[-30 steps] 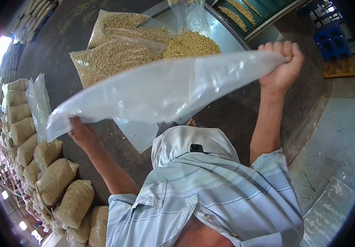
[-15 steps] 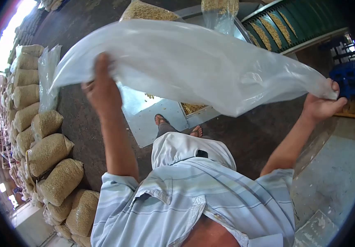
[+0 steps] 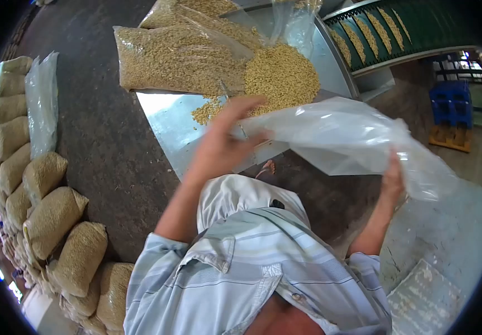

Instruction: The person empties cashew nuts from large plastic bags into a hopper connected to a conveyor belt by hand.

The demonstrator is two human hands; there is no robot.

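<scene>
Both hands [image 3: 227, 139] on plastic bag [image 3: 352, 134] edges

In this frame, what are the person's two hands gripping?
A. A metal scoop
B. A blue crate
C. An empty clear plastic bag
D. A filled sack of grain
C. The left hand and right hand both hold the clear plastic bag, which hangs limp and see-through with no grain inside.

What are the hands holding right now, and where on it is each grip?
An empty clear plastic bag: the left hand grips its left edge, the right hand its lower edge further right.
</scene>
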